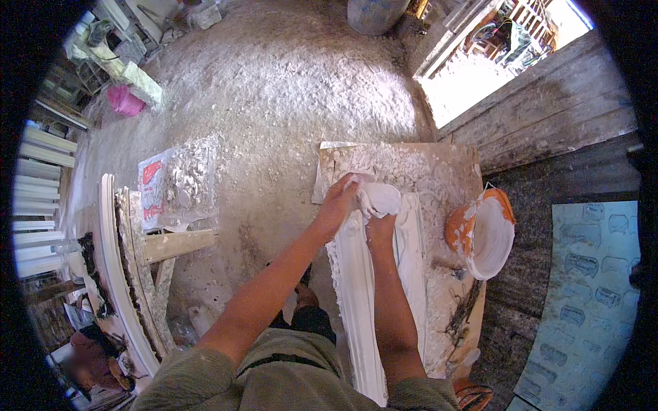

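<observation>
Both my hands meet over a plaster-covered workbench (452, 161). A white, plaster-coated lump (382, 198) with a rounded, flattish top lies between them; whether it is solid plaster or a soaked material I cannot make out. My left hand (343, 195) grips its left side, its fingertips smeared white. From below, my right hand (380, 226) holds the lump, which hides most of those fingers. Beneath my forearms runs a long white plaster moulding (356, 301) with lengthwise ridges. Another white strip (411, 253) lies just right of my right forearm.
An orange bucket (460, 229), white inside, stands tilted at the bench's right. Dark fibrous strands (466, 308) lie nearer me. Left are a wooden trestle (179, 244) with a long moulding (113, 274) and a plaster-strewn sack (152, 188). Another person (99, 359) is at lower left.
</observation>
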A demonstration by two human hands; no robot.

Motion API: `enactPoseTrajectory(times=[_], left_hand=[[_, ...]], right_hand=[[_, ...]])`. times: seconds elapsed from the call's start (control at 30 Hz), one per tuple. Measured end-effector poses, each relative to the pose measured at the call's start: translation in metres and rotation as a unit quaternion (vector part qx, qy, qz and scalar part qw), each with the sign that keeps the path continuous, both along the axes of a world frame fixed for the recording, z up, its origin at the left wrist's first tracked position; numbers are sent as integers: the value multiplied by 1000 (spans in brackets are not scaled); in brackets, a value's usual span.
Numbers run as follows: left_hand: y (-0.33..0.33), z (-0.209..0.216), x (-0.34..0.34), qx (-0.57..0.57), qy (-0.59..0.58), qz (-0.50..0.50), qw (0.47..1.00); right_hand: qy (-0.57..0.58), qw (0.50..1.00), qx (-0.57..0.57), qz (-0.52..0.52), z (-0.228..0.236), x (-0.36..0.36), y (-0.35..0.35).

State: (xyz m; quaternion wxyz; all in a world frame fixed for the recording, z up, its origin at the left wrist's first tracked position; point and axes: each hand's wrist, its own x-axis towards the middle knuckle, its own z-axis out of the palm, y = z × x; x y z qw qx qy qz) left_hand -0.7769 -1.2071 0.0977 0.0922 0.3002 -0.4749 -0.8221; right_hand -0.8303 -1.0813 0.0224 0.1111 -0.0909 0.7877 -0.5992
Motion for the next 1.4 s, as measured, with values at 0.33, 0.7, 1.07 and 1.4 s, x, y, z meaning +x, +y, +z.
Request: enactPoseTrajectory(times=[0.33,0.7,1.07,1.4], left_hand=[[-4,8,-35,-279,89,-3,956],[-41,-58,13,-286,-51,131,948],[-20,-63,16,-319,2,53,946],[-12,-84,4,-307,11,106,946]], right_hand=[[-83,994,11,77,51,-6,-9],[67,991,-50,-109,-73,-6,-43],[-42,981,-182,-44,-15,-24,-19],[-120,981,-152,6,-14,-33,-30]])
